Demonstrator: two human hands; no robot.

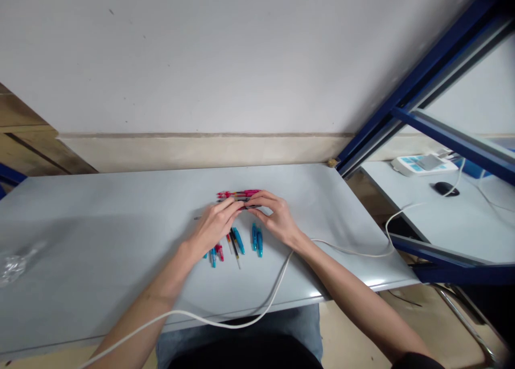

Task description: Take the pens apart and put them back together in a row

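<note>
My left hand (217,220) and my right hand (277,217) meet over the table, fingers pinched on the two ends of a slim dark pen (252,206). The fingers cover much of it. Just beyond them lie pink pens (241,193), side by side. Closer to me are loose pen parts: blue barrels (257,239) by my right hand, another blue barrel (238,240), thin ink refills (235,249), a small pink piece (219,251) and a short blue piece (213,257) near my left wrist.
A white cable (225,325) crosses my left forearm and the front of the grey table (120,208). Crumpled clear plastic (16,267) lies at the far left. Blue metal framing (402,117) stands on the right, before a second table with a power strip (422,165) and black mouse (446,189).
</note>
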